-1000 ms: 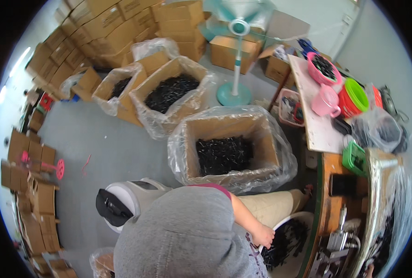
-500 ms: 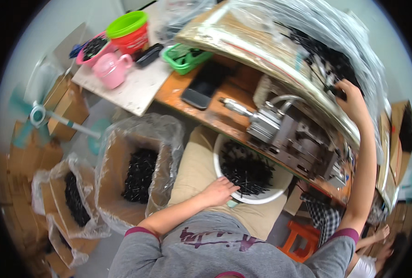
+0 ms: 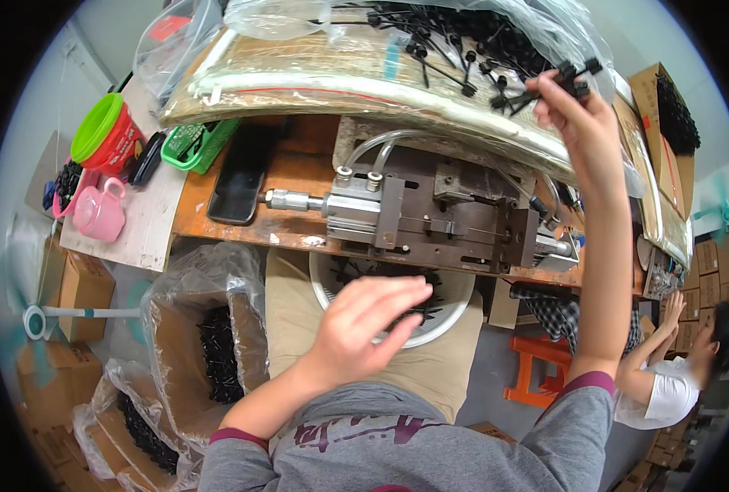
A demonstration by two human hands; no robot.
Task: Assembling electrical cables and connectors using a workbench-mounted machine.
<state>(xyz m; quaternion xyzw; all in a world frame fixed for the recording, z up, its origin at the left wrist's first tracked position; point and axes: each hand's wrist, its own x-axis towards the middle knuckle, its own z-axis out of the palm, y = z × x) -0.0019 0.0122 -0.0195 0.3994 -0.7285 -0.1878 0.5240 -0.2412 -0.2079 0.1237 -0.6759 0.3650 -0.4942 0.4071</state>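
My right hand (image 3: pixel 581 119) is raised at the upper right, its fingers closed round several black plastic rods with knobbed ends (image 3: pixel 576 80). Just left of it, a heap of similar black rods (image 3: pixel 471 57) lies on the plastic-wrapped raised shelf (image 3: pixel 299 94). My left hand (image 3: pixel 364 324) hovers palm-down above the white basin (image 3: pixel 450 322) on my lap, fingers stretched out and holding nothing visible. Black pieces (image 3: pixel 434 291) lie in the basin, partly hidden by that hand. Between my arms and the shelf sits a metal clamping fixture (image 3: pixel 454 221) with air cylinders.
On the table's left are a phone (image 3: pixel 240 184), a green basket (image 3: pixel 200 152), a pink mug (image 3: pixel 100 215) and a red bucket (image 3: pixel 110 141). Lined cartons of black pieces (image 3: pixel 221 353) stand at left beside a fan (image 3: pixel 35 321). At right are an orange stool (image 3: pixel 536 365) and another person (image 3: pixel 659 385).
My left hand has lifted off the basin rim and opened over the basin. My right hand has come away from the shelf heap with black rods in it. The view has turned.
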